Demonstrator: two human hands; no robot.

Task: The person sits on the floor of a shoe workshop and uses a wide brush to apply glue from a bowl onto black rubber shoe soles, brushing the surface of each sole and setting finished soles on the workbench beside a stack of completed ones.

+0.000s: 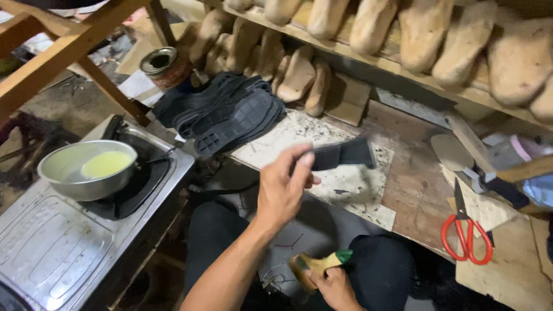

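My left hand is raised over the workbench and grips one end of a black shoe sole, which juts out to the right and looks blurred. Lower down, between my knees, my right hand holds a brush with a yellow wooden handle and a green band. A stack of several black soles lies on the bench to the upper left of my left hand. A stained white board covers the bench under the held sole.
A metal bowl of yellowish liquid sits on a gas stove at left. Red-handled scissors lie at right near a hammer. A tin can stands at the back. Wooden shoe lasts fill the shelf above.
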